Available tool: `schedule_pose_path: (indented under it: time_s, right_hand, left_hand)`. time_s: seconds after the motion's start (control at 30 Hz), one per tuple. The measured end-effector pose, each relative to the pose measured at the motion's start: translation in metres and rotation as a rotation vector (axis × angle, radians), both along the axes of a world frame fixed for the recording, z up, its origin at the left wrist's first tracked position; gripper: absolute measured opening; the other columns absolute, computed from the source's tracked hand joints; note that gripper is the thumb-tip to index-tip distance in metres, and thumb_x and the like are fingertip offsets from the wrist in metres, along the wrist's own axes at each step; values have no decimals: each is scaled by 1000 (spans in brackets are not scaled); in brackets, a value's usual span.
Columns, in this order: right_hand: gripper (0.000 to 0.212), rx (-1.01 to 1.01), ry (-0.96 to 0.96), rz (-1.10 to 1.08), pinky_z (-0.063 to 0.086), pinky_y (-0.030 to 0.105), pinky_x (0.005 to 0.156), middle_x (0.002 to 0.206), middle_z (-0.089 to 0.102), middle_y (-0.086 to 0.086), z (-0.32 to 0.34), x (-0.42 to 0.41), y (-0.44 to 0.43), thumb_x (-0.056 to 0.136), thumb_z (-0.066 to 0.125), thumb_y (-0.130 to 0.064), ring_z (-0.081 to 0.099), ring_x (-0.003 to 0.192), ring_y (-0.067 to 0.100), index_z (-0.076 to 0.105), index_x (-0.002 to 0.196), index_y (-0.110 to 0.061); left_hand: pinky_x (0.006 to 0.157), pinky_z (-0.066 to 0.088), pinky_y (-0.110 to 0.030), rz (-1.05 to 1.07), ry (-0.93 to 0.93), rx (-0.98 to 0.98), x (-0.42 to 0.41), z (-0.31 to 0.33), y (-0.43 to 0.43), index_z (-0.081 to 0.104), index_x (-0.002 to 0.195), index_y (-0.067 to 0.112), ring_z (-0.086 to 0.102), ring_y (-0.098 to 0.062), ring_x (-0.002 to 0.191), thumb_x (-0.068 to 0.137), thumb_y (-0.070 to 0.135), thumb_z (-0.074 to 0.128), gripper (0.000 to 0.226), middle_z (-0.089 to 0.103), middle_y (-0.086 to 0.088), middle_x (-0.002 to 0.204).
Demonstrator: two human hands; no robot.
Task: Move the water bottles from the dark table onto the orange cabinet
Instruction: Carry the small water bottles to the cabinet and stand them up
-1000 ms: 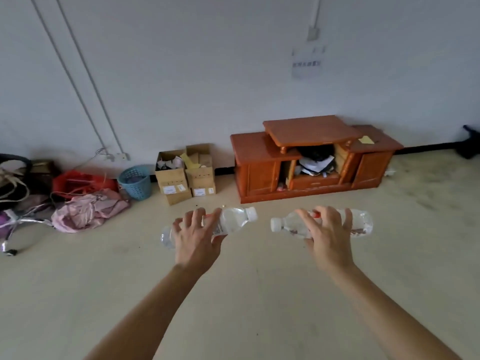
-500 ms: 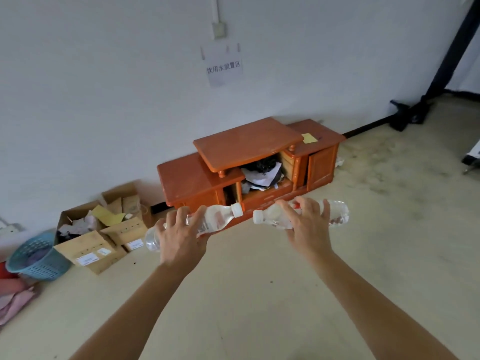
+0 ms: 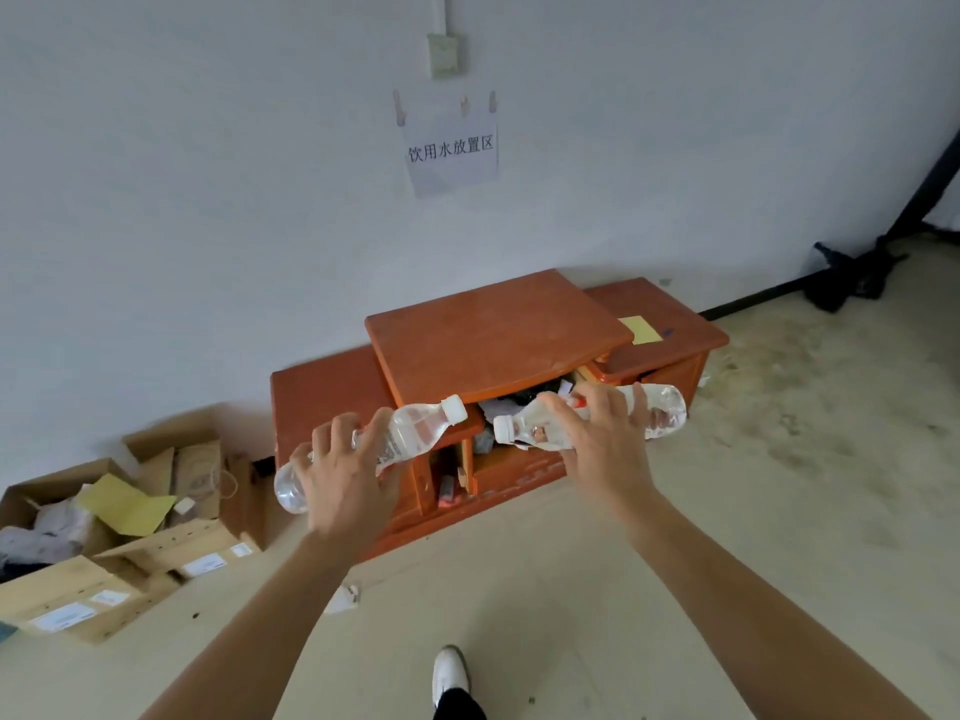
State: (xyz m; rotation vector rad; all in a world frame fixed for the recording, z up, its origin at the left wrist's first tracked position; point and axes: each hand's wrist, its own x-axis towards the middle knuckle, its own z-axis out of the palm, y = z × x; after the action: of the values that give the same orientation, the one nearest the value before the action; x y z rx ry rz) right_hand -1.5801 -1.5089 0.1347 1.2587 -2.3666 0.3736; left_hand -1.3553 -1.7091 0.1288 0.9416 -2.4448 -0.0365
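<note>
Left hand [image 3: 348,475]: curled from above round the left clear plastic water bottle [image 3: 415,433], held sideways in the air, white cap pointing inward and slightly up. Right hand [image 3: 602,439]: curled likewise round the right clear plastic water bottle [image 3: 657,415], white cap pointing inward. Both bottles aloft in front of the low orange wooden cabinet [image 3: 493,340], not yet resting on it; caps near each other but apart. Dark table: out of view.

Judged step: carry in and set down.

1. Lift both bottles above the raised centre top of the cabinet before reaching forward, to avoid clipping its front edge.
2. Turn each wrist to bring the caps upward.
3. Lower base first onto bare wood, clear of the yellow paper note [image 3: 640,330] on the right-hand section.
4. Space the bottles apart to prevent a knock on release.
5. Loosen the fingers only after seating each base flat.

Grip lightly; thin walls likely to flex. Step wide of the open cardboard boxes [image 3: 156,553] on the floor to the left.
</note>
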Motion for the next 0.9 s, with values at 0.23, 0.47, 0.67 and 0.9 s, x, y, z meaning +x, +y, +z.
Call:
schedule_pose_path:
  time_s: [0.23,0.47,0.67,0.9]
  right_hand:
    - [80,84,27,-6,37,69,106,116,59,8,12,-122,-140,52,99,-21,58,112,32,64,123,-32]
    - [80,94,-3,-18,37,69,106,117,58,6,6,-239,-243,56,97,-19,57,113,30,61,126,-36]
    - [69,111,-184,19,37,67,108,121,55,3,-32,-340,-343,72,89,-23,56,117,28,51,128,-40]
    - [57,-126,-795,180,52,29,87,121,57,-1,-79,-468,-472,81,82,-45,57,102,10,57,132,-37]
  left_hand:
    - [91,42,-66,-1,37,75,-146,12,-154,57,129,24,52,-41,109,74,34,85,62,59,-14,120]
    - [89,44,-62,-22,59,99,-260,10,-262,54,128,28,53,-37,107,74,38,85,63,58,-10,119]
    - [92,42,-57,99,69,312,-347,-31,-333,55,133,27,51,-32,112,79,39,80,61,56,-6,119]
    - [83,47,-35,319,340,816,-439,-66,-419,50,135,25,55,-19,112,82,52,75,64,54,5,123]
